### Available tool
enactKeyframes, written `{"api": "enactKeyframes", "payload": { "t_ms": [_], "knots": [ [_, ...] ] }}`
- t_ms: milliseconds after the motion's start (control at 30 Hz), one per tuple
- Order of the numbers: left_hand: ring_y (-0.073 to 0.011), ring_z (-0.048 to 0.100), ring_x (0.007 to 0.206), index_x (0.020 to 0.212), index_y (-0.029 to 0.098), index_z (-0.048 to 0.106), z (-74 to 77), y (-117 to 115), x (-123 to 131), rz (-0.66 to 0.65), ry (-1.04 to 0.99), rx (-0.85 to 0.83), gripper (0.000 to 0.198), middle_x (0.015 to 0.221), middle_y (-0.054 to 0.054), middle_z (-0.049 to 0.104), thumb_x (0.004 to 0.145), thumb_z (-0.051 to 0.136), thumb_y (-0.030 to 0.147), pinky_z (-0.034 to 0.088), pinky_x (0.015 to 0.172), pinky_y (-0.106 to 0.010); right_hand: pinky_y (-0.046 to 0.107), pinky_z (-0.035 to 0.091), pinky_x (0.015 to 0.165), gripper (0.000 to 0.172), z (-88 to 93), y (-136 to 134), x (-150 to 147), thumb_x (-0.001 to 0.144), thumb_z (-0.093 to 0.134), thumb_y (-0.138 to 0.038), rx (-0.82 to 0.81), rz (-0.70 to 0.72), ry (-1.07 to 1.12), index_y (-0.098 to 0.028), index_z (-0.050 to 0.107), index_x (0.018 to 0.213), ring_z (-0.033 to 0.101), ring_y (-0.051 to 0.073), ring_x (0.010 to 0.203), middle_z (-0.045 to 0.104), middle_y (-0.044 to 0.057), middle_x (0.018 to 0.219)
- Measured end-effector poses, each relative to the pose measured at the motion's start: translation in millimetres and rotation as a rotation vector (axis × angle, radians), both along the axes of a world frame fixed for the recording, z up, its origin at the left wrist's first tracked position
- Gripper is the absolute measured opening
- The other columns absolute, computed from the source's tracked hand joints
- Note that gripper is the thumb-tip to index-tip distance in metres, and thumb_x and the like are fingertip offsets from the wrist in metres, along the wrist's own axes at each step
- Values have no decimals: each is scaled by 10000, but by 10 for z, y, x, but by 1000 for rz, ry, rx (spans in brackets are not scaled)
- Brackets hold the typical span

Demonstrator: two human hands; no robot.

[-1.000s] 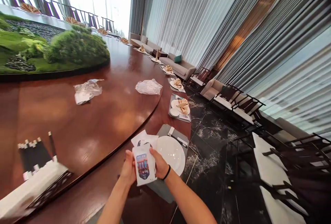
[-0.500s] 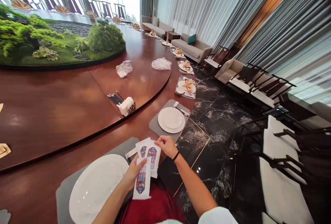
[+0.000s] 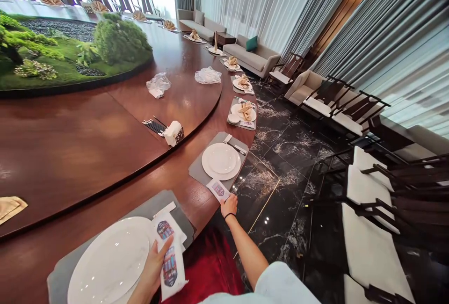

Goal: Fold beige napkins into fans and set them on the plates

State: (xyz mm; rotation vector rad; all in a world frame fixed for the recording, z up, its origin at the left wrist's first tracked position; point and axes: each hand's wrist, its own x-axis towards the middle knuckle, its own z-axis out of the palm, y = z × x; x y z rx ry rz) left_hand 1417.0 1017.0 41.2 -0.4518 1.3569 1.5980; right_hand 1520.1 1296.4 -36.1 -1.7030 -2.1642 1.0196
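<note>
My left hand [image 3: 156, 262] is closed on white wet-wipe packets [image 3: 171, 266] with a dark blue and red printed panel, held over the right part of the near place setting. Below it lies a large white plate [image 3: 108, 257] on a grey placemat [image 3: 63, 266]. My right hand [image 3: 229, 205] pinches a single wet-wipe packet [image 3: 219, 190] by its near end. That packet reaches over the front edge of the second grey placemat [image 3: 196, 171], close to the stacked white plates [image 3: 220, 160]. Chopsticks [image 3: 235, 146] lie beyond those plates.
A holder with white napkins [image 3: 174, 133] and black chopsticks [image 3: 154, 126] stands on the turntable [image 3: 87, 154]. Crumpled plastic bags [image 3: 208, 75] lie farther back, beside a moss landscape [image 3: 119, 44]. Set places with folded napkins [image 3: 246, 110] follow the rim. White-seated chairs [image 3: 372, 243] stand at right.
My right hand has drawn one packet away from the bunch and carried it to the second placemat. My left hand has moved left and down with the other packets. The view has shifted slightly.
</note>
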Motion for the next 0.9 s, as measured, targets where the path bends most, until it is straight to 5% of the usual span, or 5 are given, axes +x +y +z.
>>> {"api": "enactKeyframes", "payload": {
  "t_ms": [200, 433, 667, 767, 900],
  "knots": [
    [-171, 669, 544, 1111, 267, 542, 106, 146, -168, 49, 25, -11, 544, 727, 29, 710, 670, 843, 370, 567, 551, -269, 534, 235, 1124, 660, -303, 114, -167, 877, 564, -405, 303, 618, -300, -319, 331, 1488, 201, 344, 1447, 207, 110, 1606],
    [-195, 690, 628, 1152, 272, 531, 202, 267, -218, 19, 10, -29, 566, 838, -12, 726, 687, 831, 395, 571, 598, -305, 471, 285, 1107, 480, -648, 294, -435, 969, 418, -350, 321, 621, -268, -376, 415, 1449, 283, 310, 1381, 348, 100, 1507],
    [-181, 662, 636, 1132, 218, 515, 222, 235, -181, 0, 98, -15, 544, 931, -64, 724, 722, 796, 439, 568, 628, -322, 519, 335, 1051, 474, -219, 318, -723, 937, 447, -281, 251, 565, -258, -259, 478, 1410, 384, 331, 1284, 413, 167, 1409],
    [-212, 685, 770, 1162, 194, 516, 263, 140, -154, 1, 191, -26, 561, 1016, -94, 714, 736, 780, 444, 571, 668, -325, 482, 411, 994, 444, 188, -130, -914, 949, 416, -391, -37, 638, 82, -206, 504, 1343, 494, 293, 1195, 476, 173, 1342],
    [-218, 673, 873, 1188, 161, 537, 292, -102, -69, 28, 330, 0, 557, 1103, -125, 703, 756, 764, 428, 552, 731, -313, 361, 514, 763, 571, 706, -930, -1180, 844, 556, -610, -932, 973, 420, -190, 541, 1231, 645, 195, 844, 662, 79, 1019]
  ]
}}
